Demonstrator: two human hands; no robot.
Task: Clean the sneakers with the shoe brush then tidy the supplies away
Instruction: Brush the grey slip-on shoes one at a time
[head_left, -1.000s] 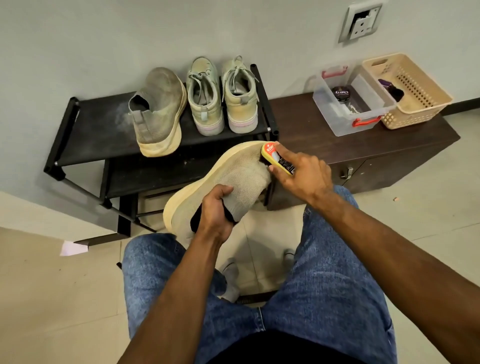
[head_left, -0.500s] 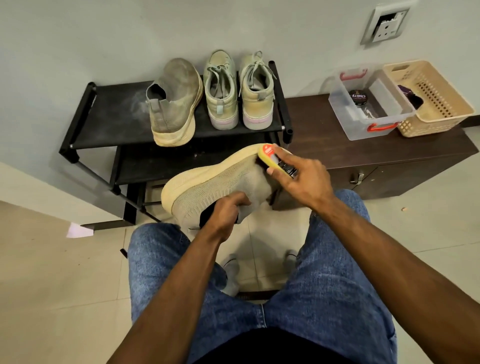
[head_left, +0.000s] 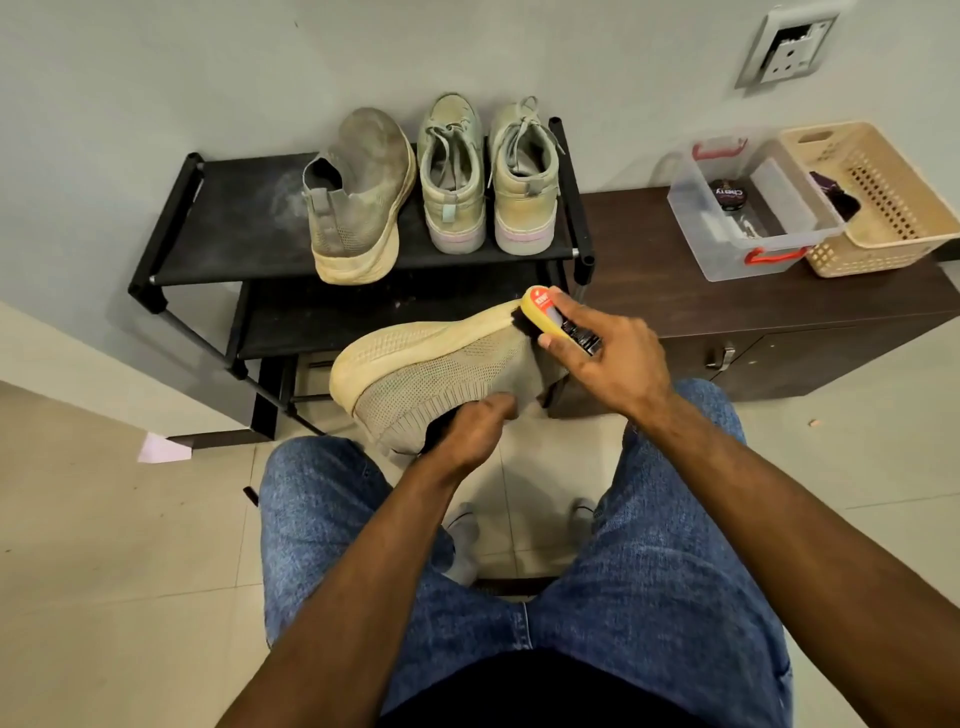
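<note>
The right hand (head_left: 613, 358) is closed around a yellow shoe brush (head_left: 558, 323), thumb on its near side and fingers over the top, with the dark bristles touching the edge of a beige knit sneaker (head_left: 436, 369) where the sole meets the upper at its right end. The left hand (head_left: 475, 428) grips that sneaker at its ankle opening; its fingertips are hidden, and it appears to steady the shoe in the air above the knees so the brush has something firm to push against. The sneaker is turned on its side, sole away from the person, likely to present the side to the bristles. Beyond the hands stands a black shoe rack (head_left: 234, 228), and on its top shelf wait the matching dusty knit sneaker (head_left: 358, 208) and a pair of pale green lace-up sneakers (head_left: 485, 176), heels toward the viewer. To the right, on a dark wooden tabletop (head_left: 639, 260), sit a clear storage box (head_left: 753, 208) containing a polish tin (head_left: 727, 193) and a beige basket (head_left: 878, 202), probably where the supplies belong afterward.
</note>
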